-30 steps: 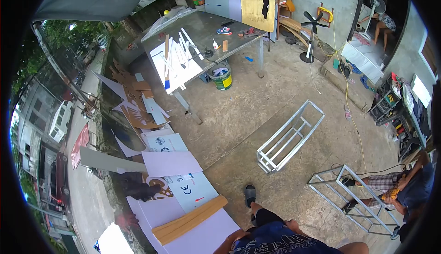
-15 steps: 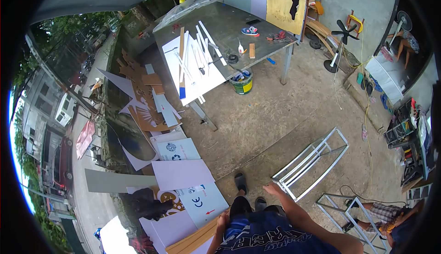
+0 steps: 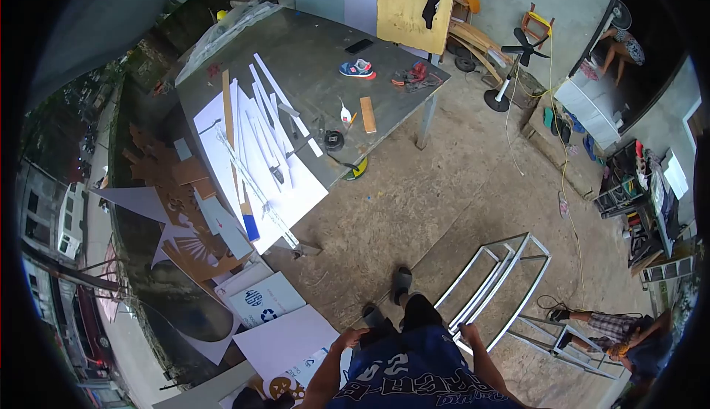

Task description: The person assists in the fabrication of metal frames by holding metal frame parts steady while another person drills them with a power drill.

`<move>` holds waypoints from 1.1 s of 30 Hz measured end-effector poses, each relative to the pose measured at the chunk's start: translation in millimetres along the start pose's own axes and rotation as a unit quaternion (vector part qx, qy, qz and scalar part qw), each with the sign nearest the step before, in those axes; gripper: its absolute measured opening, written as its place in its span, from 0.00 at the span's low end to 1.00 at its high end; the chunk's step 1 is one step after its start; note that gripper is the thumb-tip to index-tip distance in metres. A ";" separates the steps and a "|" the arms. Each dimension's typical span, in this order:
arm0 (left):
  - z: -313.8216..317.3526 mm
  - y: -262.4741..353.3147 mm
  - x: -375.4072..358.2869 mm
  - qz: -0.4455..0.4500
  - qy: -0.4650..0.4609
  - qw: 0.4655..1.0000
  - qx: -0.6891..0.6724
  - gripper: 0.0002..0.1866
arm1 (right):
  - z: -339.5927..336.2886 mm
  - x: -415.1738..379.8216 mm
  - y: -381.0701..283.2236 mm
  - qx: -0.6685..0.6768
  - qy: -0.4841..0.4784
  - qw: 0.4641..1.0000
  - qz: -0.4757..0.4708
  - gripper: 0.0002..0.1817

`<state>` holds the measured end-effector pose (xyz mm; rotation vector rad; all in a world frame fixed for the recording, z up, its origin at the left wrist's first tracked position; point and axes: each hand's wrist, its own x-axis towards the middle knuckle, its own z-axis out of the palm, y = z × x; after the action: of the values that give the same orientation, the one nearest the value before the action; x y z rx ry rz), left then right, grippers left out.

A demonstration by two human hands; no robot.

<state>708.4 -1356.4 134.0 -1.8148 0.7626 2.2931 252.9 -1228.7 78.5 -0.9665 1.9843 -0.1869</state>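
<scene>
My right hand (image 3: pixel 468 333) is closed on the near end of a silvery metal frame (image 3: pixel 501 285) with long parallel bars, which stretches up and right over the concrete floor. Beside my thigh is my left hand (image 3: pixel 350 338), low in front of the dark blue shirt (image 3: pixel 414 383); its fingers are too small to make out, and no object shows in it. A large white and lilac sheet (image 3: pixel 285 342) lies just left of that hand. A second metal frame (image 3: pixel 551 339) stands to the right of the first, close to a person.
A dark table (image 3: pixel 318 46) bears a white board (image 3: pixel 307 187) with strips, a shoe (image 3: pixel 358 69) and a bottle (image 3: pixel 345 115). A black fan (image 3: pixel 510 76) stands at upper right. Another person (image 3: pixel 617 329) is at lower right; a further person (image 3: pixel 625 48) sits in the doorway.
The view has turned and moved nearer to the table, which looks larger. The metal frame and my right hand now appear lower and further right. My left hand appears slightly further left.
</scene>
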 end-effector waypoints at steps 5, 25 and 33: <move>-17.1 102.4 72.5 0.194 0.035 0.967 0.164 0.23 | 22.5 14.2 -23.6 0.167 -0.026 0.939 0.301 0.17; -75.2 694.7 161.8 0.478 0.339 0.802 0.116 0.11 | -199.3 296.4 -299.8 0.197 0.079 0.954 0.213 0.25; -168.2 929.4 174.6 0.364 0.486 0.774 0.180 0.38 | -177.8 296.2 -367.4 0.185 0.071 0.960 0.196 0.21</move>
<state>443.5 -2274.4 232.2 -2.7332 2.1693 1.0161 232.5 -1725.8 161.2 -0.3206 2.1269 -0.3963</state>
